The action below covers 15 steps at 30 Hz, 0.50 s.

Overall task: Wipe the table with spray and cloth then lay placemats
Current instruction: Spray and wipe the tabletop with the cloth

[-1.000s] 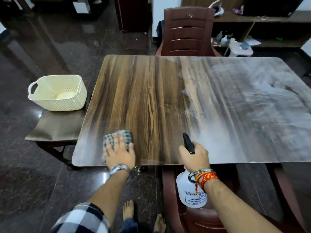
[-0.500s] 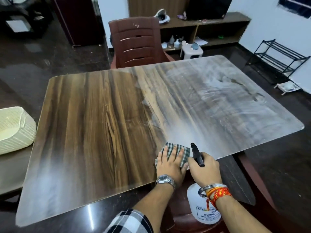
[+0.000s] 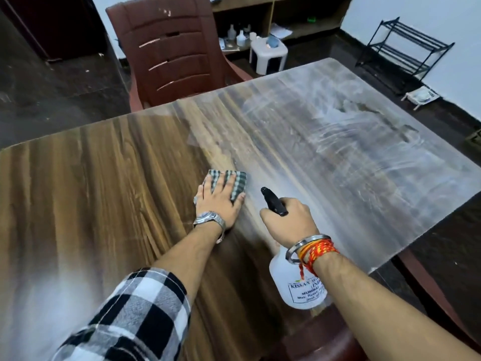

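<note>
My left hand [image 3: 221, 201] lies flat on a green-and-white checked cloth [image 3: 235, 182], pressing it onto the wood-grain table [image 3: 104, 178] near its middle. My right hand [image 3: 289, 222] grips a white spray bottle [image 3: 299, 285] with a black nozzle [image 3: 272, 200] pointing away over the table, just right of the cloth. The right half of the table carries a whitish smeared film [image 3: 351, 142]. No placemats are in view.
A brown plastic chair [image 3: 169, 50] stands at the far side of the table. Behind it are a white stool [image 3: 268, 56] and a low shelf with bottles. A black wire rack [image 3: 406, 53] stands by the right wall. Another brown chair [image 3: 325, 345] is under me.
My left hand has slid the cloth from the near edge rightwards and farther onto the table. My view has swung right and closer; the cream basket has left the frame.
</note>
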Motion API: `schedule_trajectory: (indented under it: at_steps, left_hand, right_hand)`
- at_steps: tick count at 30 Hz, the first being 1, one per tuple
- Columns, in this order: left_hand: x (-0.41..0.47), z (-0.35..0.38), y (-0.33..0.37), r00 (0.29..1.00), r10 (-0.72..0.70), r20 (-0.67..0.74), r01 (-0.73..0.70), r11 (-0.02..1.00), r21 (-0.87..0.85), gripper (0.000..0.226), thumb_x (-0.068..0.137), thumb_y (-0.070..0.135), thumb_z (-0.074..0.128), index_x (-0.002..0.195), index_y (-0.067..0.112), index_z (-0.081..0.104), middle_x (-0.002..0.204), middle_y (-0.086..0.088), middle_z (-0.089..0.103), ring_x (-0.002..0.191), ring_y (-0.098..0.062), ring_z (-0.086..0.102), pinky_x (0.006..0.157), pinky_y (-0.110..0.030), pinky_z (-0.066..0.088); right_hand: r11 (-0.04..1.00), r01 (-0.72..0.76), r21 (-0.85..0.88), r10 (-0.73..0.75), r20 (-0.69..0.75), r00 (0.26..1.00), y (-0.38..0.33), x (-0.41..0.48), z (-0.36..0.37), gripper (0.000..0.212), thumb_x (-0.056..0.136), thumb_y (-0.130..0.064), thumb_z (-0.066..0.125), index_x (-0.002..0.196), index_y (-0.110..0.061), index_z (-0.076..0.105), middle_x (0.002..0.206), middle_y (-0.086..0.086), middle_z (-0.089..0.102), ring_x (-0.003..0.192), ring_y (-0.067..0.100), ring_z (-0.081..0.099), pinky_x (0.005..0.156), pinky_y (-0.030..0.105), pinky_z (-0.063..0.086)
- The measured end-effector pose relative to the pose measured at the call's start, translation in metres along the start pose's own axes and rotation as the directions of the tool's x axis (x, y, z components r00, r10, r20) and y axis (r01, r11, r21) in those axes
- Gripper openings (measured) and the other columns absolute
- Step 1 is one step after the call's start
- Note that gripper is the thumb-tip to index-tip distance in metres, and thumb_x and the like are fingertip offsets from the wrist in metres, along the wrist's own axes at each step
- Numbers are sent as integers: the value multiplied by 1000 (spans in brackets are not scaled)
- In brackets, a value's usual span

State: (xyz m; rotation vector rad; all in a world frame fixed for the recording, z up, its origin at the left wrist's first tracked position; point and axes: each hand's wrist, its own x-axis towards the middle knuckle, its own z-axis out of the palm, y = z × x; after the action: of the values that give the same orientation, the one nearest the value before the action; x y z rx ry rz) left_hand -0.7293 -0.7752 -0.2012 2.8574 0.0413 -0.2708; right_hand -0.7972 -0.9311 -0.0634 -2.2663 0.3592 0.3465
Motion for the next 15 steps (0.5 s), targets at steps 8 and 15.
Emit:
schedule_trajectory:
  at_steps: [8,15]
  left_hand:
    - [161,-43,-68,1000,12,-25,-10,995,96,68,92,67,18,152,39,3,161,11,3,148,-27,3,118,-46,7]
    - [274,-78,-153,996,-66,-54,71,993,91,74,90,71,19,153,34,6,162,4,8,147,-33,8,117,-51,10]
  right_hand:
    - [997,-47,-55,48,27,998,-28,86,13,20,72,-30,55,65,-14,44,63,9,59,53,27,57,54,29,40]
    - [991,-108,-74,109,8,994,-24,130,2,19,75,-30,56,68,-14,50,65,15,67,48,24,59,47,20,42]
